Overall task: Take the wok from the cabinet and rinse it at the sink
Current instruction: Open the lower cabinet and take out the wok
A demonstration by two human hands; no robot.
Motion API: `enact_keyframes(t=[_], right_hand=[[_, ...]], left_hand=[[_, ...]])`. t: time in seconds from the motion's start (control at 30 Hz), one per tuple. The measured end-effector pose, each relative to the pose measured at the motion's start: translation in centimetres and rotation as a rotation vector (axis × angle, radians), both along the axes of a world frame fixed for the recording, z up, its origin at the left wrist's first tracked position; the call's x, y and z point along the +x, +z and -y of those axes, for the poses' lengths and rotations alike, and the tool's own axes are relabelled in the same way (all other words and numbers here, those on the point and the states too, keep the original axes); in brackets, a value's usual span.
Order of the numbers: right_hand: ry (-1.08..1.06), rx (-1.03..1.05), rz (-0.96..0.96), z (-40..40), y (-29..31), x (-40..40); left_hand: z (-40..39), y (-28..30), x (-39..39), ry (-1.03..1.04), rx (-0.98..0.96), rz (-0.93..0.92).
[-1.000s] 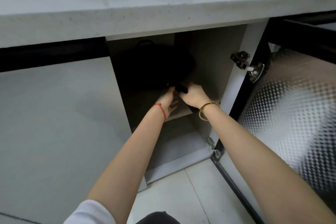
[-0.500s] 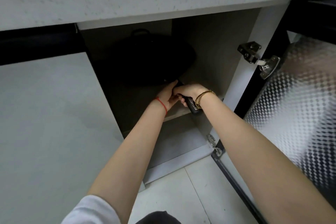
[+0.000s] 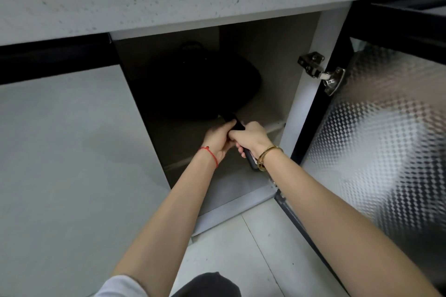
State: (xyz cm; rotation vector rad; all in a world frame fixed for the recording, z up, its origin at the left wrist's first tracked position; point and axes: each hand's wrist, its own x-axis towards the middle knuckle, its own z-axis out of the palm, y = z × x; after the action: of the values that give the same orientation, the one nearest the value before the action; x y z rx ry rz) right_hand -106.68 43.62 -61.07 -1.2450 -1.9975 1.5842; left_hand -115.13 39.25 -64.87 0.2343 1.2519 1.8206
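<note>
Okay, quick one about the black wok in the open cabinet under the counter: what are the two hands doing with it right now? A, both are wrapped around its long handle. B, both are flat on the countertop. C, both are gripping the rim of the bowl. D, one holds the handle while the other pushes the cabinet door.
A: the left hand and right hand both curl round the handle of the wok.

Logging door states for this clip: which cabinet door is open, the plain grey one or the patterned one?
The patterned door, swung out on the person's right with its hinge exposed. The grey door sits shut.
</note>
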Motion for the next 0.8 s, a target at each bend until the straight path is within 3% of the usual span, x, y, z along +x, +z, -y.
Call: enact_keyframes(t=[0.13,0.43,0.8], right_hand=[[0.002,0.019,0.028,1.4,0.0,3.0],[-0.023,0.074,0.159,5.1,4.0,10.0],[-0.075,-0.046,0.212,10.9,11.6,17.2]], left_hand=[[1.6,0.5,2.9,-0.011,0.056,0.015],[5.8,4.7,9.6,-0.123,-0.021,0.092],[11.4,12.2,16.5,-0.227,-0.111,0.192]])
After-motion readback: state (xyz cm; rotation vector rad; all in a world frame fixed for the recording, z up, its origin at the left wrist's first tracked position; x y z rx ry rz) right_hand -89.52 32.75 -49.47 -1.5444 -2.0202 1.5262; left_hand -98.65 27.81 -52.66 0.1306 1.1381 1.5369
